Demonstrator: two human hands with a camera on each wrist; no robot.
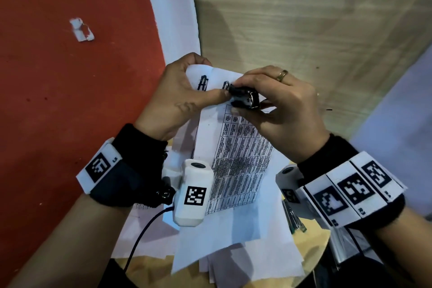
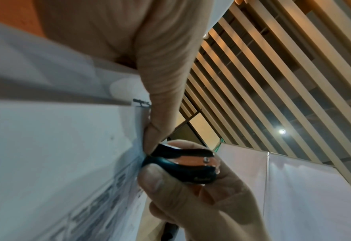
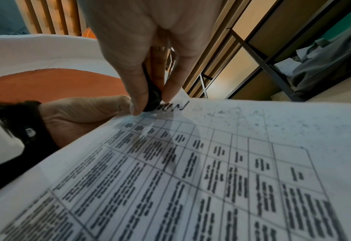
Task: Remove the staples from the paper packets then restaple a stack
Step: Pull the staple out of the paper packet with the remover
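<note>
A paper packet [image 1: 238, 147] printed with a table is held up off the table. My left hand [image 1: 184, 93] grips its top corner, thumb on the front and fingers behind. My right hand [image 1: 268, 100] pinches a small black staple remover [image 1: 245, 98] between thumb and fingers, its claws set against the packet's top edge beside my left thumb. In the left wrist view the staple remover [image 2: 182, 164] meets the paper edge [image 2: 137, 156] right under my left thumb [image 2: 164, 101]. The right wrist view shows the remover [image 3: 152, 97] on the printed page [image 3: 191, 163]. The staple itself is hidden.
Several loose white sheets [image 1: 210, 252] lie piled on the yellowish table near me. A red surface [image 1: 70, 77] with a small torn paper scrap [image 1: 81, 30] lies to the left. A pale wooden panel [image 1: 304, 18] stands behind.
</note>
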